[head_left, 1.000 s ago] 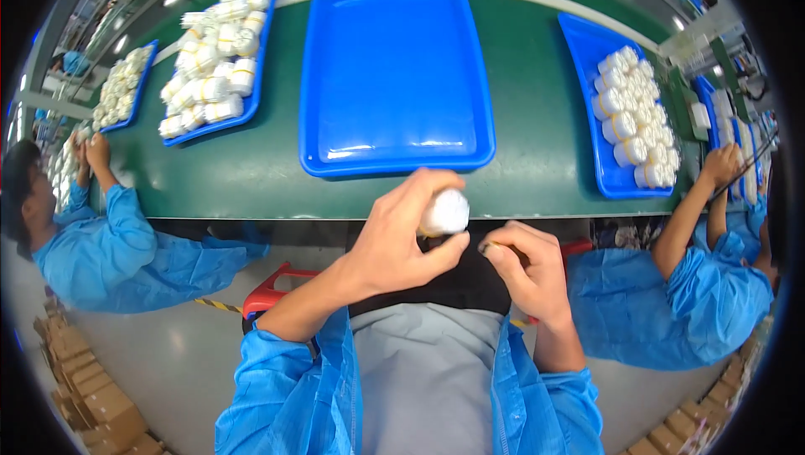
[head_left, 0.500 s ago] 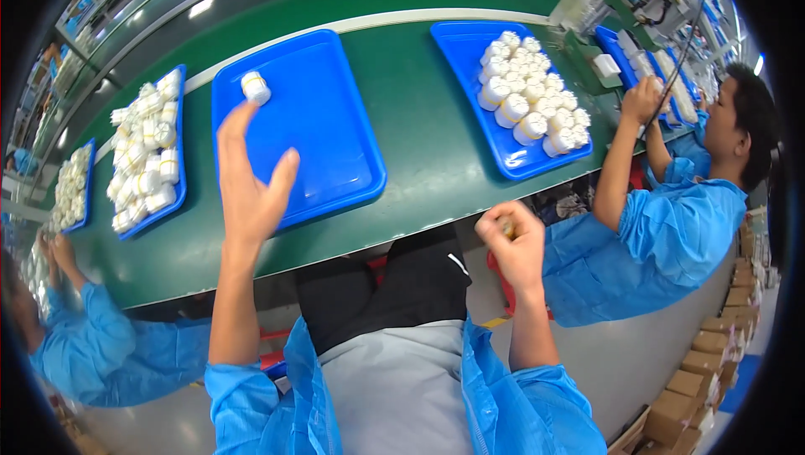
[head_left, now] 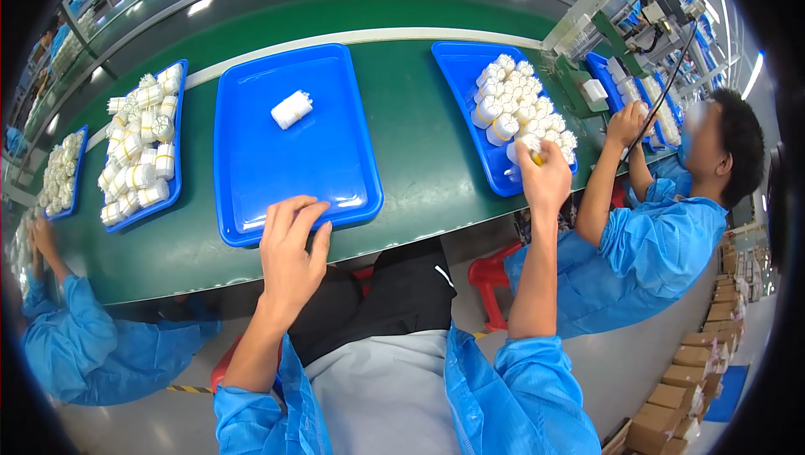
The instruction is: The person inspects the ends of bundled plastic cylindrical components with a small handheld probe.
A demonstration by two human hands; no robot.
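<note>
My left hand (head_left: 289, 258) lies flat, fingers apart, on the near rim of the middle blue tray (head_left: 251, 178), where one white cylindrical part (head_left: 292, 109) rests. My right hand (head_left: 545, 174), arm outstretched, has its fingers clamped on a white part (head_left: 530, 145) at the right tray (head_left: 457, 78) on the green desk (head_left: 411, 145).

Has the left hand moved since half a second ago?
Yes. The left hand dropped from above the middle tray to its near rim.
</note>
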